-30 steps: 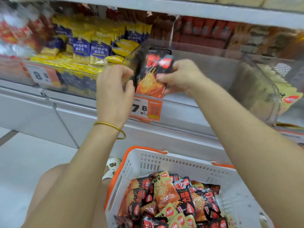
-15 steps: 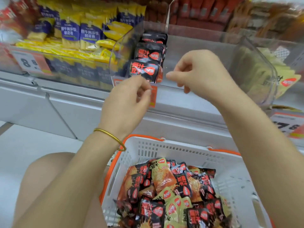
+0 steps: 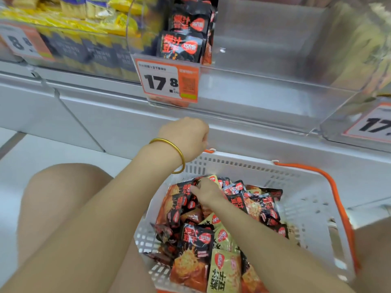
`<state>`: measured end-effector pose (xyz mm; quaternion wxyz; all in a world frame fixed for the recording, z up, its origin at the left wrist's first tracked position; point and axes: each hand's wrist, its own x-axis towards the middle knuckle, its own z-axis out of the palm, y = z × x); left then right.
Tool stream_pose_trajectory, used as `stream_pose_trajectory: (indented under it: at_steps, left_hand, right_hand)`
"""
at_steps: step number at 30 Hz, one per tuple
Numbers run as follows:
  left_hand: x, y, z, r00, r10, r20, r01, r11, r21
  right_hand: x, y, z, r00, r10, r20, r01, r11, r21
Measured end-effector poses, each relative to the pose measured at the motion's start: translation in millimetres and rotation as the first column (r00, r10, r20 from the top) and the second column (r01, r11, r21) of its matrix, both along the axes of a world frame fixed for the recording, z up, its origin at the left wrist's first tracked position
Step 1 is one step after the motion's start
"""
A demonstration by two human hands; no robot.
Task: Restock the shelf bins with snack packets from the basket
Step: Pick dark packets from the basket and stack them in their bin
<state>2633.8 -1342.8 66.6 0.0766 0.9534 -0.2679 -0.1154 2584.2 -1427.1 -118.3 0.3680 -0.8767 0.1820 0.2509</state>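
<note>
- Head view: a white basket (image 3: 243, 164) with an orange handle (image 3: 338, 199) stands below the shelf's front edge, holding a heap of snack packets (image 3: 195, 246), mostly black and orange, some yellow-green.
- The right hand (image 3: 206, 192) is down in the basket on the heap's far left part. Its thumb points left and its fingers dip among the packets; I cannot tell whether they pinch one.
- The left hand (image 3: 187, 137), with a gold bangle (image 3: 169, 144) on the wrist, hangs above the basket's far left corner. Its fingers are curled under, out of sight, so I cannot tell whether they hold anything.
- Above, a clear shelf bin (image 3: 264, 98) holds a row of black packets (image 3: 182, 46) standing along its left wall.
- An orange price tag (image 3: 167, 81) reading 17.8 hangs on the bin's front left corner.
- The neighbouring bin to the left holds yellow packets (image 3: 118, 20).
</note>
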Motion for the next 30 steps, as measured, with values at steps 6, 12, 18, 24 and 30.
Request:
stream_pose_trajectory:
  at_steps: [6, 12, 18, 24, 30]
  left_hand:
    - [4, 3, 0, 1.0, -0.003, -0.005, 0.004, 0.998, 0.058]
    - [9, 8, -2, 0.998, -0.037, -0.049, 0.043, 0.991, 0.127]
    - [6, 1, 5, 0.97, -0.112, -0.215, 0.113, 0.994, -0.006]
    - [0, 18, 56, 0.975, -0.096, -0.201, -0.023, 0.855, -0.518]
    - [27, 26, 105, 0.978, 0.195, 0.072, -0.037, 0.503, -0.864]
  right_hand:
    - [7, 19, -22, 0.991, -0.051, 0.125, 0.068, 0.989, -0.135]
    - [13, -18, 38, 0.951, 0.026, 0.307, -0.041, 0.998, 0.045]
    - [1, -54, 153, 0.891, 0.008, 0.454, -0.128, 0.963, 0.235]
    - [-11, -64, 228, 0.803, -0.285, 0.523, -0.035, 0.854, 0.52]
    - [33, -59, 299, 0.641, -0.292, 0.71, -0.117, 0.877, 0.467]
